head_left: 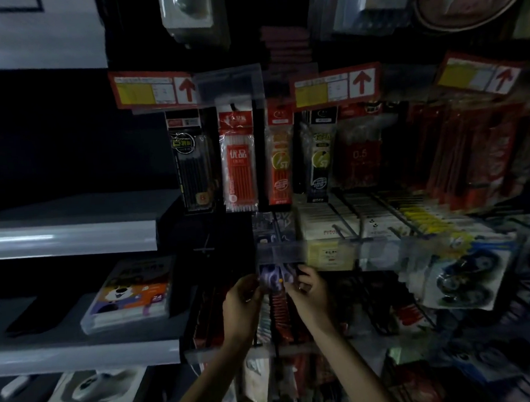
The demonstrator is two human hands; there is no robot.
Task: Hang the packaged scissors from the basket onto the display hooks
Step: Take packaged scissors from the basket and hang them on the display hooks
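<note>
Dim shop, grey shelf (69, 238), left hand (242, 297) and right hand (308, 290) pinching purple packet (275, 277)

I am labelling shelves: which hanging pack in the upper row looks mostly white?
The second pack from left, white with red label; beside it, a black pack and an orange pack.

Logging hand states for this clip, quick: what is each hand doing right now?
Left hand: pinches the left edge of the packaged scissors.
Right hand: pinches the right edge of the same pack.
</note>
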